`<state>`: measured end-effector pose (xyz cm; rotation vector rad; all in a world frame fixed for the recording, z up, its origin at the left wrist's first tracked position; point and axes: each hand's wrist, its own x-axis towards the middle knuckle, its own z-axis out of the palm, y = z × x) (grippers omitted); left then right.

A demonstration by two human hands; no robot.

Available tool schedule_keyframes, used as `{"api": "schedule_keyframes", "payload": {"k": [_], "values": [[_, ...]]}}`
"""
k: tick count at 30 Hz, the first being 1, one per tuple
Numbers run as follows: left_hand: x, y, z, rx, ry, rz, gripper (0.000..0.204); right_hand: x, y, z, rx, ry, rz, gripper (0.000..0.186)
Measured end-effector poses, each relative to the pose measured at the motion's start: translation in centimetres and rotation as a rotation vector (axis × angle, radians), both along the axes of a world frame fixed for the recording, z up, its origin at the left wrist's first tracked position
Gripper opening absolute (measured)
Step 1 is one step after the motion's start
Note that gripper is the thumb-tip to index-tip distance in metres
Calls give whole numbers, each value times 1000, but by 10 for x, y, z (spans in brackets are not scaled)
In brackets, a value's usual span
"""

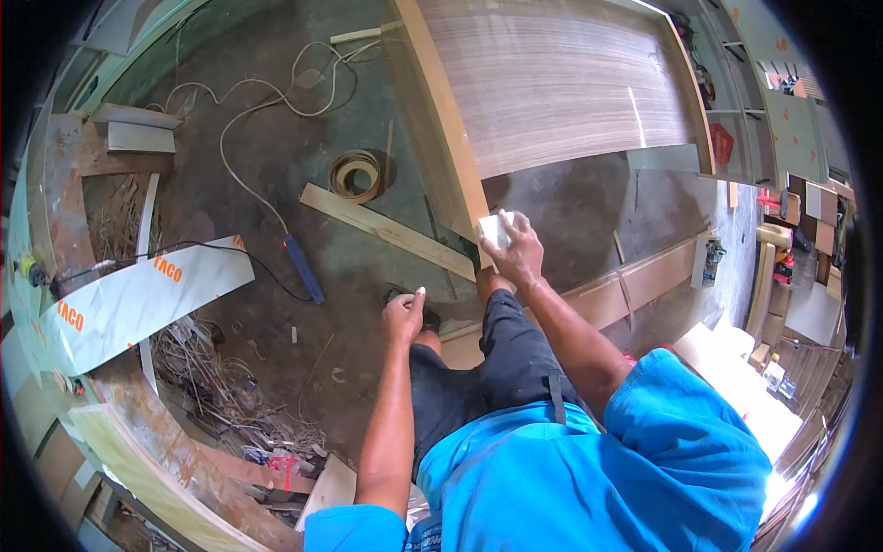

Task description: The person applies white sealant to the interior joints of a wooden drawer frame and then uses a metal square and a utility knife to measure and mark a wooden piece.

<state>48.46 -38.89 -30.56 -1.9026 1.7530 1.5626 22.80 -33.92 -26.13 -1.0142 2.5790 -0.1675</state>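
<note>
My right hand [521, 250] grips a white block [494, 231] with a flat face, its fingers bent over the top and side. The block is at the near end of a long light-wood edge [451, 129]; whether it presses on the wood I cannot tell. That edge borders a large panel [561, 83] with a streaky grey-brown wood-grain face. Away from the panel, my left hand [403, 317] hangs over the floor, fingers curled in and thumb pointing up. Nothing shows in it.
A roll of edge-banding strip [355, 177] lies beside a wooden plank [386, 230] on the floor. A white cord runs to a blue power strip [303, 269]. Left stands a marble-look board [156, 299] above a heap of shavings [207, 368]. Another long board [635, 281] lies right.
</note>
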Motion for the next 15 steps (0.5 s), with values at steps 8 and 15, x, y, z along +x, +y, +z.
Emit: {"api": "schedule_keyframes", "payload": {"k": [8,15], "values": [[-113,-22,-17,36,246,13,62,-83,-159,-14,-29,-76,42,71],[-201,-51,-15,-79,70,30,62,-157,-317,-24,-128,-15,134,69]]}}
